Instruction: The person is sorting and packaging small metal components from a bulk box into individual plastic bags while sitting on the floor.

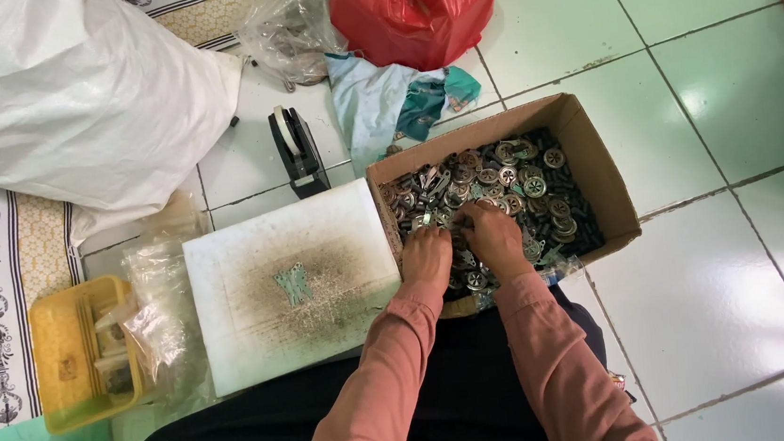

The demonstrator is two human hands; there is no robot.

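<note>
So far, little is seen set out: on the tiled floor, at the left edge, a yellow plastic tray (pixel 82 356) is stood beside crumpled clear plastic bags (pixel 166 311). Next to these a white foam board (pixel 293 281), dusted grey at its middle, is laid with only one small pale metal piece (pixel 293 283) on it. Touching the board's right edge, a brown cardboard box (pixel 596 174) is heaped with round grey metal parts (pixel 503 187), judged largely unsorted. The left hand (pixel 426 255) and right hand (pixel 493 237) are pressed into the heap side by side, fingers curled down; whether anything is gripped cannot be told.
</note>
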